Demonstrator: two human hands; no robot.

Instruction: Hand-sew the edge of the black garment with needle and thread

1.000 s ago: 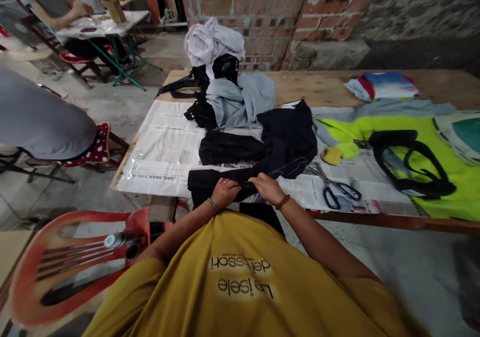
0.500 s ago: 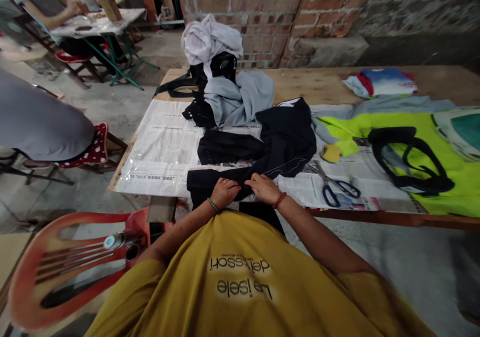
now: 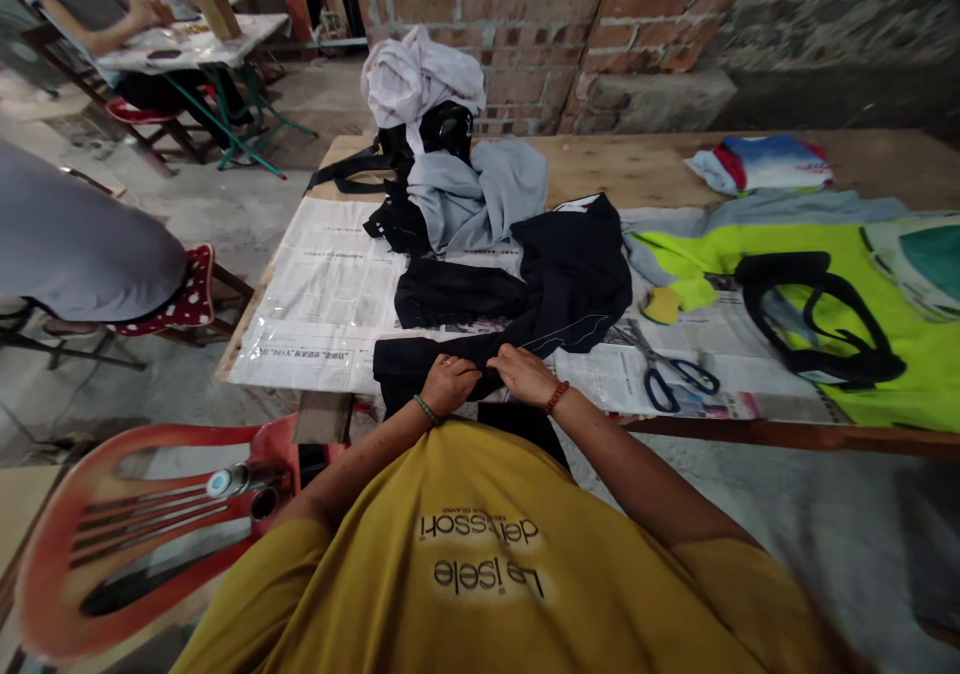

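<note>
Dark navy trousers point(image 3: 574, 274) lie bunched across the newspaper at the table's near edge, one leg stretched out to the left. My left hand point(image 3: 451, 382) is closed on the cloth of the near leg. Beside it, my right hand point(image 3: 523, 374) pinches the same leg, its fingertips a short gap from the left ones. A pale thread line runs along the cloth right of my right hand. Whether a needle is in my fingers is too small to make out. Blue-handled scissors point(image 3: 671, 374) lie to the right, partly open.
A grey cloth point(image 3: 480, 194) and a white cloth point(image 3: 420, 79) are heaped behind the trousers. Right of the scissors is a neon-yellow garment point(image 3: 862, 254) with a black strap point(image 3: 825, 319) on it. A red plastic chair point(image 3: 67, 464) holding a bottle stands at left. A person sits nearby.
Almost nothing differs. My right hand has shifted very slightly left along the trouser leg; both hands keep their hold, and the view has moved a little.
</note>
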